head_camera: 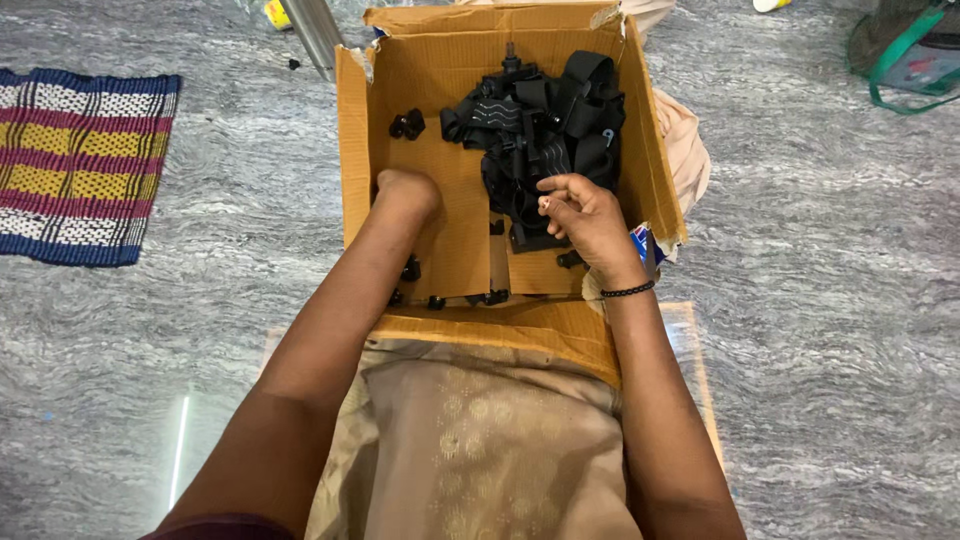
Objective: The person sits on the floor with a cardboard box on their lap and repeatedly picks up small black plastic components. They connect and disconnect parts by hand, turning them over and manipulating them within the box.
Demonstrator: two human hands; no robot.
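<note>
While both arms reach down into the open cardboard box on the grey stone floor, the work in hand looks like sorting through its contents: a tangled bundle of black straps fills the far right part, and small black clips lie scattered on the box bottom. The right hand is partly curled, thumb and fingertips pinched on a strap at the near edge of the bundle. The left hand is closed into a fist, knuckles pressed to the bare cardboard bottom; whether it encloses anything I cannot tell. Drawing one strap free would, I judge, call for a gentle pull, since the straps interlock. A striped mat lies well apart.
</note>
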